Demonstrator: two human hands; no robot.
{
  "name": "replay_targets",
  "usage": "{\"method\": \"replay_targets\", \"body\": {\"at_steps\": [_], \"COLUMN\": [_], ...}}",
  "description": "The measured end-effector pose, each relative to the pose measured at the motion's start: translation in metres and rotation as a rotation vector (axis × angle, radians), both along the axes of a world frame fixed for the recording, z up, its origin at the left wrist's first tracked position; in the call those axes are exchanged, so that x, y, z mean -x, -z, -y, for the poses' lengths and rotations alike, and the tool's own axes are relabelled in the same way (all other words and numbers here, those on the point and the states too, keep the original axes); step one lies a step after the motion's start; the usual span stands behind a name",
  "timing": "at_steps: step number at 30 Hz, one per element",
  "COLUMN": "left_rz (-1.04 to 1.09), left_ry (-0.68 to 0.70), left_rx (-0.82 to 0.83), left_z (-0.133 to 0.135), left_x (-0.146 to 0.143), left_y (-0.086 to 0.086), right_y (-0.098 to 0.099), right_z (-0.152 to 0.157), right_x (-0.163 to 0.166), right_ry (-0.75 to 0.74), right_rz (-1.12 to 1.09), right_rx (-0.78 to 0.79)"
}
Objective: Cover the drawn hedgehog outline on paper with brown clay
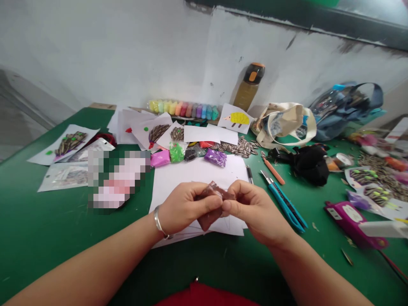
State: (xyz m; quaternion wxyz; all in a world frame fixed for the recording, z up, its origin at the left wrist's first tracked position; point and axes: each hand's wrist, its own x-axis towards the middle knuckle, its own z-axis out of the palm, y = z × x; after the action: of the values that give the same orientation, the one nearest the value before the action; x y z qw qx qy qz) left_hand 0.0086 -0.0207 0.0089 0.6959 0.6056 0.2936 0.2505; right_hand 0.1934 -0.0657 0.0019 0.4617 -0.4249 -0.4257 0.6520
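My left hand point(188, 206) and my right hand point(255, 208) meet over the white paper point(185, 173). Between them is a small brown packet of modelling clay point(208, 220), its wrapper pinched by the thumb and fingers of both hands. Part of the packet hides behind my fingers. Along the paper's far edge lie a pink clay packet point(160, 159), a green one point(177, 153), a black one point(194, 152) and a purple one point(216, 157). A pen point(249, 174) rests by the paper's right edge.
To the right lie blue scissors point(288, 208), an orange-handled tool point(273, 169) and a purple glue gun point(353, 225). Sunflower seeds point(240, 146), coloured clay point(188, 109) and a bottle point(248, 87) stand behind. Seed-covered pictures point(72, 142) lie left; a cloth bag point(283, 123) sits back right.
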Motion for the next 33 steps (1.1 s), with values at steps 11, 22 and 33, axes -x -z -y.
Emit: {"method": "replay_targets", "body": {"at_steps": [11,22,33], "left_rz": [-0.115,-0.224,-0.246], "left_ry": [-0.029,-0.014,0.043], "left_rx": [0.117,-0.021,-0.127], "left_z": [-0.012,-0.009,-0.007], "left_x": [0.0,-0.001,-0.001], "left_y": [0.002,0.002,0.005], "right_y": [0.009,0.002,0.001], "right_z": [-0.005,-0.004,0.001], "right_x": [-0.011,-0.003,0.0], "right_ry": [0.175,0.264,0.334], "right_rz": [0.315,0.606,0.885], "right_rx": [-0.258,-0.575,-0.771]}}
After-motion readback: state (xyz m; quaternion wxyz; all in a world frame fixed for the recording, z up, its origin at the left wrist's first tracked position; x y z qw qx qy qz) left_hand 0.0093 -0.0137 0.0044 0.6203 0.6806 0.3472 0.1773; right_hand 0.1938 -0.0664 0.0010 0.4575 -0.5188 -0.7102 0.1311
